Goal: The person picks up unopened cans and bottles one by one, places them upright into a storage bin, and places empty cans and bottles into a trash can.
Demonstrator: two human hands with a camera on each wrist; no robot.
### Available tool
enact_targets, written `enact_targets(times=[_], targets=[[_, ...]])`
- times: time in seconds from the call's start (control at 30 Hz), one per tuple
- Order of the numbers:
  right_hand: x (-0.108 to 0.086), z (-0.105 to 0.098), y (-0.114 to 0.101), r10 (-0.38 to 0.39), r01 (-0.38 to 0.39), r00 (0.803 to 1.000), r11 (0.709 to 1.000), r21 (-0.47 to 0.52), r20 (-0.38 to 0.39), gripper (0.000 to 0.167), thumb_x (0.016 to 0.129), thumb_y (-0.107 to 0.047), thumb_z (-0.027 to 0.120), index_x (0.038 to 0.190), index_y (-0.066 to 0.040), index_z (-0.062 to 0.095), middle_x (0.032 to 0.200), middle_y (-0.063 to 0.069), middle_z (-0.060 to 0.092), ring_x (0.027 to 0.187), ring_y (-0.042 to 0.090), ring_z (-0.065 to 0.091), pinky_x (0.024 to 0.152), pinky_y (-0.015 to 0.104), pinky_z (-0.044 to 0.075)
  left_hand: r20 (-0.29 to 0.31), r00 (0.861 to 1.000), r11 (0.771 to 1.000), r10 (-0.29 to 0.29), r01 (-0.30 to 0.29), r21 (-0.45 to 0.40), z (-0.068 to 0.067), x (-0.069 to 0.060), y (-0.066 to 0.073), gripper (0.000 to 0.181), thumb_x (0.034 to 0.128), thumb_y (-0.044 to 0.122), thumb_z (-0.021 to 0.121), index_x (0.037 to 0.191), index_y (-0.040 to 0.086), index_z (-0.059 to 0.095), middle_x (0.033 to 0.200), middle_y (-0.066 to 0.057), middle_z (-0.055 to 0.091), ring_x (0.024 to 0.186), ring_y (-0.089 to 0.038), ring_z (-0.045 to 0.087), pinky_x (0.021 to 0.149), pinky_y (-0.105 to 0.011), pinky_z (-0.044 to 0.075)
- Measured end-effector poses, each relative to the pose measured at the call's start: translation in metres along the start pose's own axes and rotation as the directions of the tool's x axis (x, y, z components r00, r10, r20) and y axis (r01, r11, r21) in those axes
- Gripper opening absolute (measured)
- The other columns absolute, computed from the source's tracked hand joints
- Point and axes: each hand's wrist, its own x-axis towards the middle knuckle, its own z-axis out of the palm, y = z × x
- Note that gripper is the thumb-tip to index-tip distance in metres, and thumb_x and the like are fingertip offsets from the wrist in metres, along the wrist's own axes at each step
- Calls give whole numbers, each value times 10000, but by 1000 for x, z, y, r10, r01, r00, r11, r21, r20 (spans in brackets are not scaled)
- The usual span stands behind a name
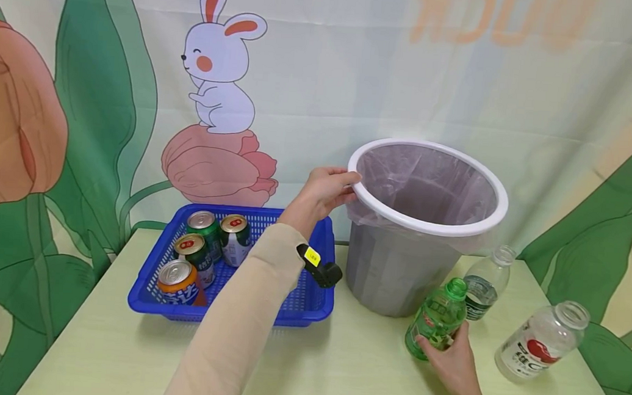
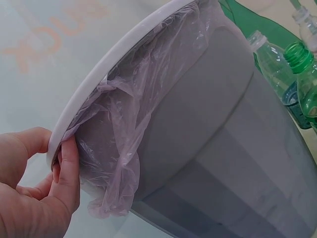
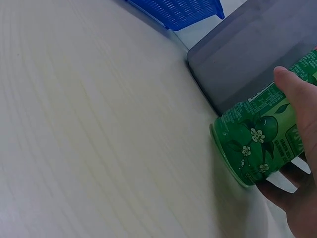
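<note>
My left hand [image 1: 327, 192] pinches the white rim [image 1: 424, 223] of a grey trash bin [image 1: 393, 270], thumb on top and fingers underneath. A thin translucent liner bag [image 2: 119, 124] hangs over the bin's edge. In front of the bin my right hand [image 1: 453, 357] grips a green plastic bottle [image 1: 440, 316] around its lower part. That bottle has no cap and leans slightly; its printed green label [image 3: 262, 139] shows in the right wrist view. Whether its base touches the table, I cannot tell.
Two clear uncapped bottles stand on the right: one with a dark label [image 1: 486, 283] beside the bin, another with a red-and-white label [image 1: 539, 345] nearer the edge. Left of the bin, a blue plastic basket [image 1: 138, 295] holds several drink cans [image 1: 178, 279]. A printed cloth [image 1: 312, 87] hangs behind.
</note>
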Motion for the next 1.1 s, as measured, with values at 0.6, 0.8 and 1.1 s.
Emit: enact_targets(times=[0.6, 0.8, 1.1], targets=[[-1, -7, -2, -59, 57, 998, 997, -56, -34, 846, 753, -362, 751, 1370, -101, 235, 1270, 181, 436, 1195, 362, 415, 984, 563, 332, 3, 1000, 1000, 7, -7, -1, -1, 0, 0, 444, 859, 106, 639, 1265, 8, 488, 1158, -126, 571, 914, -190, 627, 770, -252, 544], [-2, -12, -3, -169, 163, 984, 982, -95, -61, 824, 742, -273, 773, 1356, -49, 272, 1251, 195, 454, 1169, 364, 435, 952, 572, 359, 3, 1000, 1000, 2, -2, 6, -1, 1, 0, 454, 860, 116, 639, 1274, 19, 482, 1158, -117, 572, 913, -187, 632, 757, -244, 545], [-1, -23, -10, -302, 286, 949, 944, -162, -88, 807, 688, -152, 808, 1312, 42, 334, 1176, 222, 493, 1108, 364, 464, 921, 542, 368, 11, 1000, 1000, 6, -6, 9, -1, 1, -1, 451, 862, 117, 636, 1274, 20, 480, 1170, -122, 566, 911, -186, 630, 769, -250, 544]])
